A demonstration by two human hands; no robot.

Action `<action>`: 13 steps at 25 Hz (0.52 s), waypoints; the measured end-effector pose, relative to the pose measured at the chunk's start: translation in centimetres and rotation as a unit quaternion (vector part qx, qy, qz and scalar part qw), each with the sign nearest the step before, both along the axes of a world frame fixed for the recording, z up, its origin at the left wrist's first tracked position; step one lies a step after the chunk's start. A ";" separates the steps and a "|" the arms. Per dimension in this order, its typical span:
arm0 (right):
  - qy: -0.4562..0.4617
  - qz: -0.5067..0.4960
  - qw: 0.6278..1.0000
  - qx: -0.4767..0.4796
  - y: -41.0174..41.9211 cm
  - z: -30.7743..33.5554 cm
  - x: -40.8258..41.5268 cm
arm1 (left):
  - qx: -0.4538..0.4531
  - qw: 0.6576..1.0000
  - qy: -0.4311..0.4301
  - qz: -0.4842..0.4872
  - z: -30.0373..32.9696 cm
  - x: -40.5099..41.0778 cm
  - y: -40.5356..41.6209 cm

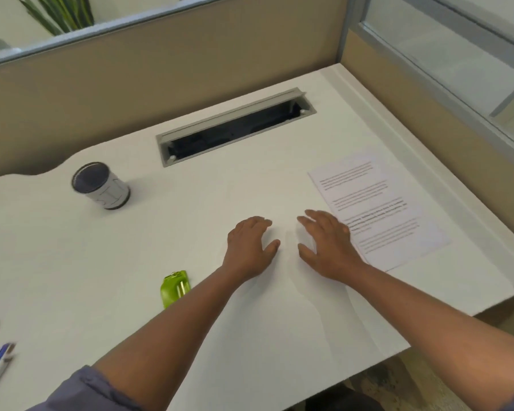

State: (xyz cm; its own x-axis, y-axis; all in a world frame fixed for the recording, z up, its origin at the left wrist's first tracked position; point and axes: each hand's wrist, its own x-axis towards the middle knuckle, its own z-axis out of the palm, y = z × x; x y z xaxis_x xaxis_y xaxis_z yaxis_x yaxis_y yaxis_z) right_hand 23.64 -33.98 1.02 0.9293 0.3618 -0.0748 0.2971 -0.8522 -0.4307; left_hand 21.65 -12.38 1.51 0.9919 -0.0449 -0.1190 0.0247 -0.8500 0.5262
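While both our hands lay palm down on the white desk, the printed sheet sat just to the right of our right hand, whose outer edge overlapped the sheet's left long edge. The sheet's long axis ran from near right to far left. Our right fingers were spread and straight, gripping nothing. Our left hand, farther off, rested on bare desk, fingers loosely together, thumb apart. We judged the right hand better placed to draw the sheet in.

Print on sheet seemingly illegible
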 end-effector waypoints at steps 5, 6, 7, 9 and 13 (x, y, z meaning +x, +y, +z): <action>0.058 0.132 0.990 0.002 9.6 -0.1 -3.8 | -0.014 0.994 -0.038 0.105 1.2 -6.0 7.4; 0.072 0.156 0.985 0.003 11.2 -0.3 -4.5 | -0.022 0.989 -0.047 0.136 1.4 -7.1 8.7; 0.085 0.178 0.980 0.001 12.7 -0.4 -5.0 | -0.033 0.984 -0.049 0.169 1.5 -8.1 10.0; 0.103 0.214 0.971 -0.010 15.5 -0.6 -6.0 | -0.060 0.968 -0.031 0.240 1.6 -10.0 12.2; 0.117 0.234 0.963 -0.063 19.3 -1.2 -6.8 | -0.165 0.919 0.067 0.352 1.4 -12.7 15.4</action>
State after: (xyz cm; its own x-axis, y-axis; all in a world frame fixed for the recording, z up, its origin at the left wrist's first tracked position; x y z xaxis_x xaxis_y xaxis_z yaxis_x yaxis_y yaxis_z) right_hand 16.87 -14.70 -0.19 0.6186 0.7119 -0.3323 0.5697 -0.6977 -0.4343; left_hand 8.94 3.07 2.89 0.7658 0.5470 -0.3381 0.5915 -0.3929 0.7041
